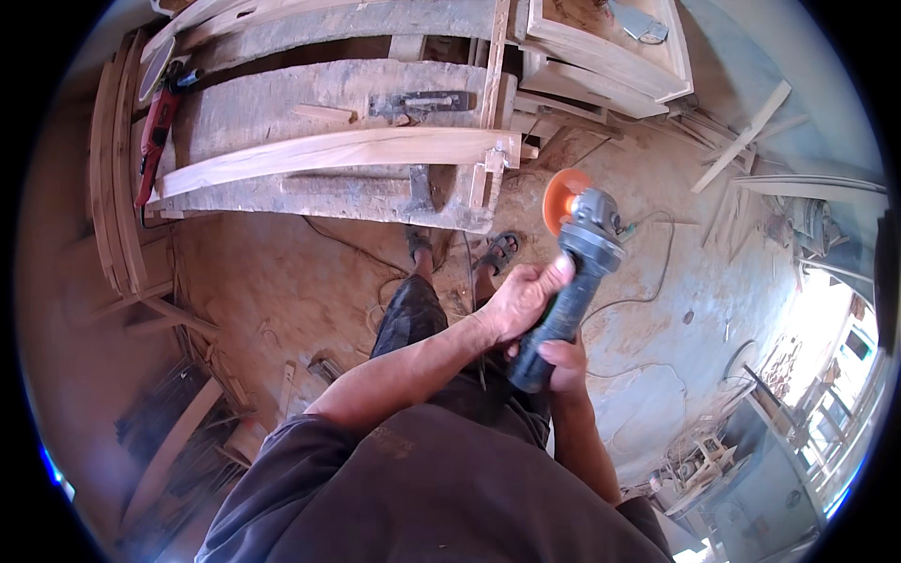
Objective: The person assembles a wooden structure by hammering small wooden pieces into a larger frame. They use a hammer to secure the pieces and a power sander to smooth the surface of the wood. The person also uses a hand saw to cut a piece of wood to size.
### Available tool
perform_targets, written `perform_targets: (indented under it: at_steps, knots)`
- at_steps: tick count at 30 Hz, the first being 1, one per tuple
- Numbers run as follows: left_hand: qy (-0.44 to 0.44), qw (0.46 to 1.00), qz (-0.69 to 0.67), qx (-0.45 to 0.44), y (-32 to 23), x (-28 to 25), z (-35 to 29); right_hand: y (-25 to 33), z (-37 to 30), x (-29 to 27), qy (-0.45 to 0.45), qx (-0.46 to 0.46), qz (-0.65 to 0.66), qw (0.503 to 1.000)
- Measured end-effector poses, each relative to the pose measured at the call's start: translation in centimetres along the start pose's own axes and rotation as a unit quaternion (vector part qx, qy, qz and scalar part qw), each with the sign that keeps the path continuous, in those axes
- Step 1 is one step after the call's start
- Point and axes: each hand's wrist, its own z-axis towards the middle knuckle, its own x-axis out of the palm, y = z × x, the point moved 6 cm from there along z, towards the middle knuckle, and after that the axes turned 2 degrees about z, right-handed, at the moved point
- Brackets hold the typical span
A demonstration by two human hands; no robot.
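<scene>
An angle grinder (pixel 593 246) with a dark grey body is held in front of my torso, right of the workbench. Its orange disc (pixel 556 202) points up and away from me. My left hand (pixel 527 298) is closed around the body from the left, thumb along the casing. Lower down, my right hand (pixel 565 364) grips the rear of the body, thumb across it. A long pale wooden board (pixel 347 148) lies lengthwise on the worn workbench (pixel 267 98), apart from the grinder.
A red power tool (pixel 161 131) rests at the bench's left end. A hammer (pixel 419 190) and a hand plane (pixel 422 101) lie on the bench. Cables (pixel 662 281) trail over the floor. A wooden drawer-like box (pixel 610 47) stands far right, and planks (pixel 117 169) lean at the left.
</scene>
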Motion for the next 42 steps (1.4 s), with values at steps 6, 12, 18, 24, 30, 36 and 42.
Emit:
perform_targets:
  at_steps: [6,12,18,24,30,36,42]
  knots:
    - [0.076,0.982,-0.150,-0.087,1.8,-1.6,-0.7,-1.2,1.0,-0.6,-0.019,-0.021,-0.101,0.994]
    - [0.066,0.989,-0.124,0.039,2.7,-3.5,-0.2,-2.0,3.4,-1.3,-0.011,-0.004,-0.187,0.982]
    - [0.011,0.976,-0.209,0.064,1.4,-6.7,-0.7,-3.1,6.3,0.3,0.027,-0.020,-0.185,0.982]
    - [-0.072,0.980,-0.181,0.048,1.2,-6.5,-1.4,-3.1,4.4,1.5,0.036,0.003,-0.158,0.987]
    - [0.051,0.952,-0.296,-0.058,1.9,-4.0,-0.3,-2.0,2.2,0.9,-0.011,-0.028,-0.161,0.987]
    - [0.027,0.993,-0.115,0.017,2.4,-4.5,0.2,-1.5,4.4,-1.7,-0.006,-0.019,-0.278,0.961]
    - [-0.161,0.982,-0.094,0.039,0.4,-6.9,0.3,-2.7,8.2,-1.0,0.013,-0.009,-0.316,0.949]
